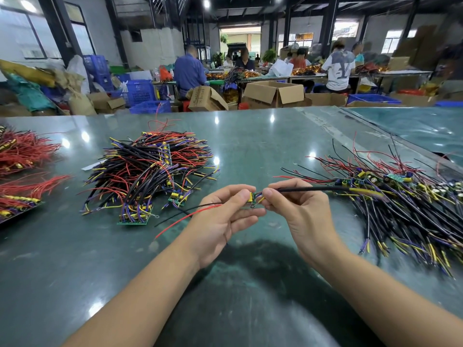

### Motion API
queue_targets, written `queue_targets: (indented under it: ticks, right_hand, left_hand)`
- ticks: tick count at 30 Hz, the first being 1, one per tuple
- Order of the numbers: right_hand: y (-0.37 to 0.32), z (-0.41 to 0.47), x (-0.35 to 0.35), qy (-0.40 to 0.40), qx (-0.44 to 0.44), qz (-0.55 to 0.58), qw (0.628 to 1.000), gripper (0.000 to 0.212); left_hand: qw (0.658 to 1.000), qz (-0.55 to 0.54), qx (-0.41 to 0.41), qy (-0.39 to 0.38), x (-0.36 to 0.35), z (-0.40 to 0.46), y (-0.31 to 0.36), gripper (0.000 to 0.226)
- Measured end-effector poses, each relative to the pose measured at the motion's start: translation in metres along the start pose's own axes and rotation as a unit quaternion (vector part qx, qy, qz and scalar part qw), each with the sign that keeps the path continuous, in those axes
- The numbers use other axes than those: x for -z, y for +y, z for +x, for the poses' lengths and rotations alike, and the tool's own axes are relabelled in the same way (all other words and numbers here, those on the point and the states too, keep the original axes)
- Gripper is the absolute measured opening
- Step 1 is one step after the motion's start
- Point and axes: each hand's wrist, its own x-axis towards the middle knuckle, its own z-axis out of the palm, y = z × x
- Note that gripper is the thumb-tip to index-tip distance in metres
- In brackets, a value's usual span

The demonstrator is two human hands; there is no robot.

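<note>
**wirefan:** Busy workshop, green bench (pixel 250 146) up front. Where's the circuit board (pixel 253 198)?

**benchrat:** Up off the bench, between both hands. The left hand (pixel 220 216) has its grip pinched on the board, and the right hand (pixel 298 211) pinches the black lead (pixel 313 189) right at the board's edge.

**wirefan:** And the piles?

**benchrat:** One heap of wired boards (pixel 150 166) sits left of the hands, and a looser tangle (pixel 400 201) is on the right.

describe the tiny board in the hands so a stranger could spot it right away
Start at the glossy dark green table, between the dense heap of wired boards on the left and the looser heap on the right. Nearer the camera, the left hand and right hand meet, pinching one small green circuit board with a yellow part. It alone is held off the table.
</note>
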Motion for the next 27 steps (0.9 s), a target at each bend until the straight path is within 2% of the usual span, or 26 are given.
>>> queue_targets:
  ticks: [3,6,11,16,19,22,27]
  right_hand:
    - [0.002,-0.0026,-0.0032,-0.013,-0.001,0.018,1.0,0.01]
    - [0.0035,-0.0013,-0.0015,-0.017,-0.044,0.023,0.999,0.015]
    - [0.0012,0.0001,0.0023,-0.003,-0.065,0.096,0.993,0.008]
    - [0.0009,-0.0025,0.0026,0.01,-0.03,-0.023,0.999,0.012]
    - [0.0008,-0.0021,0.0008,0.015,0.0,-0.072,0.997,0.016]
    - [0.0006,-0.0014,-0.0001,0.011,-0.004,-0.054,0.998,0.016]
    - [-0.0017,-0.0016,-0.0015,0.004,-0.027,0.015,1.0,0.015]
  left_hand:
    - [0.999,0.011,-0.024,0.025,0.0002,0.0014,-0.0017,0.01]
    - [0.998,0.002,-0.044,0.041,0.001,0.002,-0.0019,0.009]
    - [0.998,0.008,-0.047,0.046,0.0023,0.0033,-0.0019,0.014]
    - [0.999,0.006,-0.015,0.036,0.0,0.0021,-0.0028,0.026]
    - [0.999,0.02,-0.015,0.037,0.0015,0.0024,-0.0044,0.02]
    - [0.996,0.062,-0.02,0.054,0.0036,0.0033,-0.005,0.026]
    - [0.996,0.05,-0.032,0.068,0.0076,0.0047,-0.0006,0.022]
